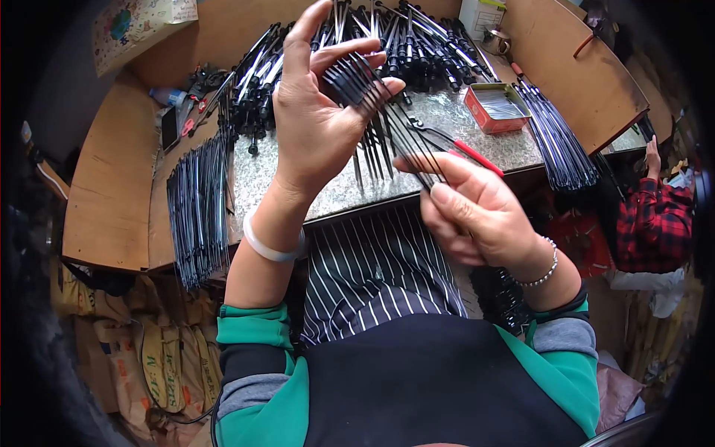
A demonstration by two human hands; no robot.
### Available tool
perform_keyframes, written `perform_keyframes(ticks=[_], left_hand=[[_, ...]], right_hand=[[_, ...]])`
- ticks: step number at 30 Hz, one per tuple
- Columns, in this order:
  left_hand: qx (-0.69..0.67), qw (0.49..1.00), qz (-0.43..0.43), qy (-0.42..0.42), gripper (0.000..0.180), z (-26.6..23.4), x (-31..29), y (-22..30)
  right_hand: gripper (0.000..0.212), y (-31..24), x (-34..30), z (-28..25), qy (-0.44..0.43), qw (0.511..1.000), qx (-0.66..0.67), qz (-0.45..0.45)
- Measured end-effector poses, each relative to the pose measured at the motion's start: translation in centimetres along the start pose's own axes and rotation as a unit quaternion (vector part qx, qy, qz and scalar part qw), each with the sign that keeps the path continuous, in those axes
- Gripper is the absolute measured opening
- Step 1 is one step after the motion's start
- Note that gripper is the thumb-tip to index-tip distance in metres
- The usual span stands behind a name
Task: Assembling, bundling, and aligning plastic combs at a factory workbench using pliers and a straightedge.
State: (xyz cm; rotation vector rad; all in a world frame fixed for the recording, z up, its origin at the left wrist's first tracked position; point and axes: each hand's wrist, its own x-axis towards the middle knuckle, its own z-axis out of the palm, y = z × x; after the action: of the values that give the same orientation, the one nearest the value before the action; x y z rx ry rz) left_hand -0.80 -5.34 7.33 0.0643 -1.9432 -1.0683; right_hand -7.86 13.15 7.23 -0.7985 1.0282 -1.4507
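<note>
My left hand (309, 123) is raised over the speckled tabletop (261, 179), closed around a fan of thin black umbrella ribs (410, 138). Its index finger points up, while the thumb and other fingers curl about the ribs. Lower and to the right, my right hand (480, 212) pinches the near ends of some of these ribs between thumb and fingers. Other rib ends hang down loose between the two hands. Pliers with red handles (477, 157) lie on the tabletop just beyond my right hand, which partly covers the view of them.
Umbrella frames (417, 48) with metal shafts are heaped at the back. Rib bundles hang over the table edge at left (197, 208) and right (555, 141). A red tin (484, 119) holds thin pieces. Wooden panels (112, 186) flank the table. A person's plaid sleeve (655, 223) shows far right.
</note>
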Motion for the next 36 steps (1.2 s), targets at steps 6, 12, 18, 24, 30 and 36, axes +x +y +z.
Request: perform_keyframes(ticks=[6, 12, 18, 24, 30, 36], left_hand=[[0.044, 0.974, 0.195, 0.102, 0.096, 0.2, -3.7, -3.8], [-0.154, 0.943, -0.076, 0.286, 0.058, -0.7, -5.7, -6.0], [-0.400, 0.893, -0.201, 0.055, 0.028, -0.2, -0.6, -5.3], [-0.225, 0.968, -0.043, -0.102, 0.024, 2.0, -2.8, -6.3], [-0.061, 0.978, -0.089, -0.178, 0.013, 2.5, -5.5, -9.0], [0.153, 0.976, 0.049, -0.146, 0.021, 2.0, -6.5, -8.4]], right_hand=[[0.035, -2.0, 0.9, -1.0, 0.001, 0.997, 0.023, -0.071], [0.035, -2.4, 1.3, -0.9, -0.033, 0.997, 0.037, -0.057], [0.024, 1.6, -0.6, -2.7, -0.032, 0.927, -0.334, -0.169], [0.006, 14.5, 1.2, -10.2, 0.077, 0.793, -0.532, -0.288], [0.015, 16.0, 2.1, -11.8, 0.094, 0.741, -0.663, -0.053], [0.020, 7.1, 5.0, -10.5, 0.139, 0.800, -0.555, -0.182]])
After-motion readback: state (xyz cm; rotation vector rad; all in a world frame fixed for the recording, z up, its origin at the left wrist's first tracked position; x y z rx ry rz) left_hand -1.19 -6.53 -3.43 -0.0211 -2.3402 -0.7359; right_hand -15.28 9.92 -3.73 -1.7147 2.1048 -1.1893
